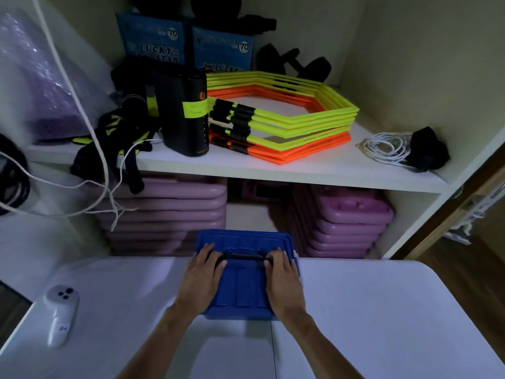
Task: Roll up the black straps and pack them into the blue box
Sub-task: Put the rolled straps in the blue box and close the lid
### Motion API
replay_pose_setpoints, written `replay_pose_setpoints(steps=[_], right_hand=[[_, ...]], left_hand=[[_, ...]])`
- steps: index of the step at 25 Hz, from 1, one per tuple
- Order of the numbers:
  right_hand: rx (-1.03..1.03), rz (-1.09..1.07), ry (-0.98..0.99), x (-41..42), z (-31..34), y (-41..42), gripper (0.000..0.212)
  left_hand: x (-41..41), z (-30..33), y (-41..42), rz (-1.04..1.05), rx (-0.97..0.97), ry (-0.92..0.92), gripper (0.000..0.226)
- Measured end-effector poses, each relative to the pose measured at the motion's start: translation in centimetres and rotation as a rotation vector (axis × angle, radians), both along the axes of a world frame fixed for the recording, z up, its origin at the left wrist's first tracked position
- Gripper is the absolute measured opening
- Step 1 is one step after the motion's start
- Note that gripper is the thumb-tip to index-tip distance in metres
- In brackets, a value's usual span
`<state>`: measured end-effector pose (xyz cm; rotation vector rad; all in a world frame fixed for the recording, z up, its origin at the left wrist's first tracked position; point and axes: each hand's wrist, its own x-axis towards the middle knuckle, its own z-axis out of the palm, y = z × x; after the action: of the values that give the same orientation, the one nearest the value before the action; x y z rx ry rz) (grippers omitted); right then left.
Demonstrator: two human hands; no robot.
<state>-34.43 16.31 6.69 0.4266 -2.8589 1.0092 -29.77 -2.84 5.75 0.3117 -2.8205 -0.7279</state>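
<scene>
Both forearms come in from the near edge of the white bench [382, 310], roughly parallel, palms down. Left hand [203, 272] and right hand [284, 274] lie flat on the lid of the blue box [246, 285], one either side of its black carry handle [243, 257]. Fingertips reach the two handle ends; fingers extended, slightly curled, not wrapped round anything. So neither grip is clamped on an object, both are pressing or resting on the lid.

Box sits at the far edge of the bench, dead centre between the hands, long axis running away from the person, handle lying crosswise. Lid looks shut. Both hands equally near, symmetric.

No loose straps on the bench beside the box. Beyond the box, up on the shelf [273, 170] and left of it, a tangle of black straps with yellow patches [114, 140] hangs over the shelf edge. Can't tell whether those are the ones meant, or whether the straps are already inside.

Judgement: either closing down after packing or about to open. Next move turns on the lid.
</scene>
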Motion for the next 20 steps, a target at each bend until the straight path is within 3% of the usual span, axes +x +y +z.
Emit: replay_pose_setpoints(steps=[3,7,12,16,20], right_hand=[[0.015,-0.008,-0.011,-0.2,-0.1,0.1,0.013],[0.016,-0.006,0.005,-0.9,0.0,0.5,0.013],[0.009,0.007,0.06,-1.9,-1.0,1.2,0.011],[0.279,0.056,0.042,-1.9,-2.1,0.9,0.066],[0.452,0.018,0.097,-2.3,-2.8,0.6,0.069]], left_hand=[[-0.6,-0.5,0.0,-0.012,-0.004,0.012,0.077],[-1.2,-0.6,0.2,-0.004,-0.024,0.062,0.065],[-2.1,-2.0,0.8,-0.027,-0.036,0.024,0.077],[-2.1,-2.4,0.8,0.039,-0.059,-0.01,0.074],[-2.4,-1.9,1.4,0.178,-0.15,-0.081,0.059]])
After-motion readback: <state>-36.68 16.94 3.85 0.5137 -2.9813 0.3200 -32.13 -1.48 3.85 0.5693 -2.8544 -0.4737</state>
